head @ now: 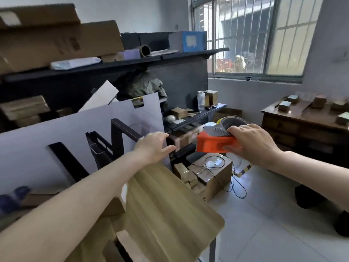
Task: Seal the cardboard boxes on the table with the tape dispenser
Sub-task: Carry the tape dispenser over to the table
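Observation:
My right hand grips an orange and grey tape dispenser with a roll of tape on top, held in the air right of centre above the floor. My left hand reaches forward with fingers apart, touching the right edge of a large white board with black markings. A light wooden table lies below my left arm. A cardboard box sits on it, mostly hidden under my forearm.
Dark shelving at the back left holds large cardboard boxes and clutter. More boxes and a black cable sit on the tiled floor. A wooden dresser with small boxes stands at the right under a barred window.

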